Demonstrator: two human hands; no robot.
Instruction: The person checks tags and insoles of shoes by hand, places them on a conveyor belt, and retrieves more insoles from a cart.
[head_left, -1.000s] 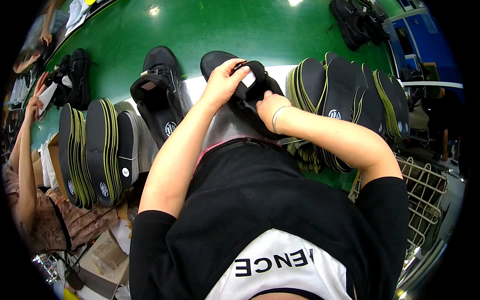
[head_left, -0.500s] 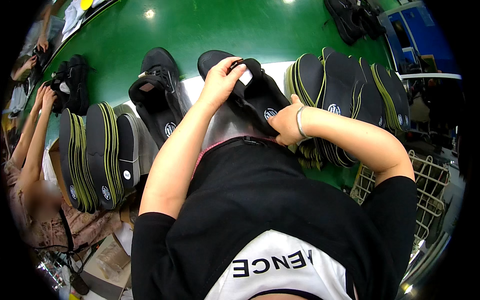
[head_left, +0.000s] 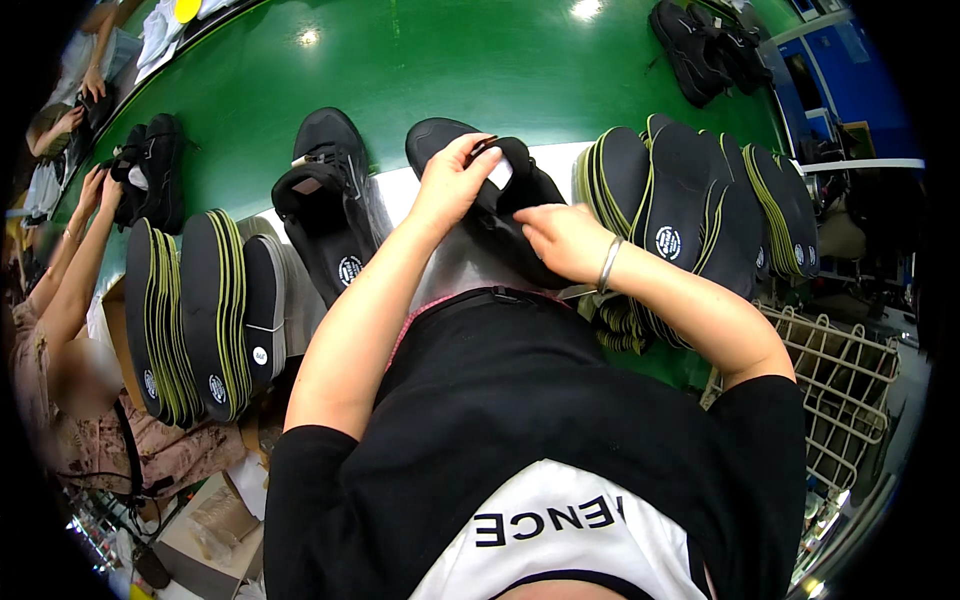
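Observation:
A black lace-up shoe (head_left: 435,133) lies in front of me, toe pointing away and its opening toward me. My left hand (head_left: 452,185) is closed on its tongue, thumb and fingers pinching the top edge, where a white label (head_left: 501,174) shows. My right hand (head_left: 572,242) reaches over the heel opening from the right. Its bent fingers touch the collar; their tips are slightly blurred and the thumb is hidden. To the left sits another black shoe (head_left: 331,135), holding a dark insole (head_left: 340,262) with a round white print.
Stacks of black insoles with yellow-green edges stand left (head_left: 210,310) and right (head_left: 680,205). More black shoes rest on the green table (head_left: 480,60), far left (head_left: 160,175) and far right (head_left: 690,50). A wire basket (head_left: 835,385) is at lower right. Another person's hands (head_left: 103,190) work at left.
My right hand has moved forward and left, from pressing the insole at the heel to the collar near the tongue. My left hand keeps its hold on the tongue.

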